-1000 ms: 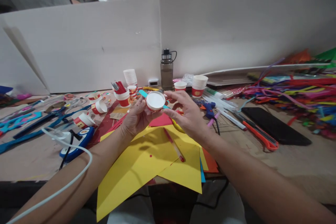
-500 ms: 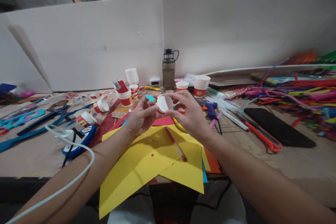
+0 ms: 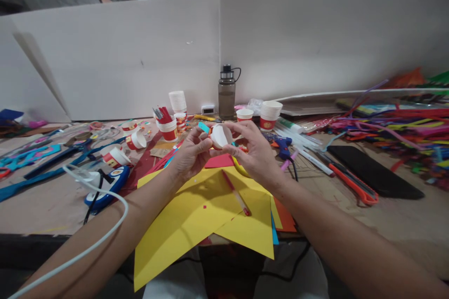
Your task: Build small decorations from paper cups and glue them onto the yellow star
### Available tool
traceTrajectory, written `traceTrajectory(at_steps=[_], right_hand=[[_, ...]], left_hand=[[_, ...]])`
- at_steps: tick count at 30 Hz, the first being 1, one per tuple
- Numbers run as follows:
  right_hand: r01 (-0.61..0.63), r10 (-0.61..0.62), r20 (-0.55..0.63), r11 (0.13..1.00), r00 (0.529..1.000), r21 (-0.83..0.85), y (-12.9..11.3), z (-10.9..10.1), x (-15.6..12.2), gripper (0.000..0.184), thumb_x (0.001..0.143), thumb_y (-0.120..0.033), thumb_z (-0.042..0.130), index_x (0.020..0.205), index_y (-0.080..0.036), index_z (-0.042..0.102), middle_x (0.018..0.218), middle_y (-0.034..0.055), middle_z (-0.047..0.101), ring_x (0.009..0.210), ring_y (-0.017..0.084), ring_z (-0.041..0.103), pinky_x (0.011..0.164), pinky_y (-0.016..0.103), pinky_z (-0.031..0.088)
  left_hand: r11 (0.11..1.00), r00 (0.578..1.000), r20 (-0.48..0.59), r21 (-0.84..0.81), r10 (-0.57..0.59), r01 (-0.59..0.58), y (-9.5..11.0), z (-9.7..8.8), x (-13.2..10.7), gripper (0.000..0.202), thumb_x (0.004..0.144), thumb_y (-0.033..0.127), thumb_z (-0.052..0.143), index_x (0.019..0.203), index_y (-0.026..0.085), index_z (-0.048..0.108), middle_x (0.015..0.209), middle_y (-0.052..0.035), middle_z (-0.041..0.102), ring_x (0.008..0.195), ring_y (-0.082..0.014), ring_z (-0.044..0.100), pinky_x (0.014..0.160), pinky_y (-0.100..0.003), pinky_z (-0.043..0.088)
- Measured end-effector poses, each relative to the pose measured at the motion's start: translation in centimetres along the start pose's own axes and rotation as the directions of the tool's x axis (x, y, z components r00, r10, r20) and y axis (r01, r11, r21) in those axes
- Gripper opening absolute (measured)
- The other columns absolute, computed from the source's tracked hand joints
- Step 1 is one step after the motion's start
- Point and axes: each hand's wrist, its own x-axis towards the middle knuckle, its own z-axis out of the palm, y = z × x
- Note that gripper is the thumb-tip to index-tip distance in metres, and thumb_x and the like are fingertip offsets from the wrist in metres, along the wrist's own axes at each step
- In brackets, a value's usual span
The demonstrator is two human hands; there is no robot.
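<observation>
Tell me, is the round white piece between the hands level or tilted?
Tilted: the left hand and right hand hold the round white piece with its broad face toward the camera.

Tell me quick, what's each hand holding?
Left hand: closed on the white paper cup piece.
Right hand: closed on its right side.

1 water bottle [image 3: 227, 99] stands near 1 small white device [image 3: 208, 110].

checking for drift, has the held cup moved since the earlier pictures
Yes, to the right: the cup was mostly left of the bottle in view a second ago and now sits nearly below it.
</observation>
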Motion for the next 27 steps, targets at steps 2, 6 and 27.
traceTrajectory(at_steps=[2, 6, 27], right_hand=[[-0.014, 0.014, 0.005, 1.0, 1.0, 0.001, 0.0, 0.0, 0.0, 0.042, 0.083, -0.039, 0.066, 0.123, -0.027, 0.057, 0.114, 0.0075, 0.055, 0.101, 0.021, 0.057, 0.086, 0.04, 0.053], [-0.021, 0.021, -0.001, 1.0, 1.0, -0.023, 0.0, 0.0, 0.1, 0.044, 0.081, -0.039, 0.068, 0.122, -0.028, 0.056, 0.114, 0.008, 0.056, 0.102, 0.022, 0.057, 0.085, 0.042, 0.053], [-0.514, 0.565, -0.246, 0.381, 0.787, -0.769, 6.1, -9.2, 0.6, 0.039, 0.083, -0.047, 0.053, 0.087, -0.013, 0.07, 0.089, 0.0176, 0.071, 0.087, 0.03, 0.065, 0.074, 0.039, 0.047]], left_hand=[[1.0, 1.0, -0.008, -0.017, -0.005, 0.005, 0.0, 0.0, 0.1, 0.04, 0.062, 0.026, 0.083, 0.096, 0.025, 0.062, 0.085, 0.0036, 0.066, 0.084, -0.0149, 0.066, 0.082, -0.034, 0.057], [1.0, 1.0, -0.02, 0.004, 0.007, -0.007, 0.0, 0.0, 0.0, 0.042, 0.064, 0.024, 0.081, 0.102, 0.028, 0.062, 0.09, 0.0035, 0.066, 0.086, -0.0142, 0.066, 0.08, -0.03, 0.057], [0.998, 0.993, -0.099, 0.005, 0.057, -0.056, 0.6, -1.4, 0.7, 0.034, 0.068, 0.014, 0.075, 0.099, 0.023, 0.063, 0.088, 0.0024, 0.067, 0.09, -0.0156, 0.066, 0.092, -0.044, 0.054]])
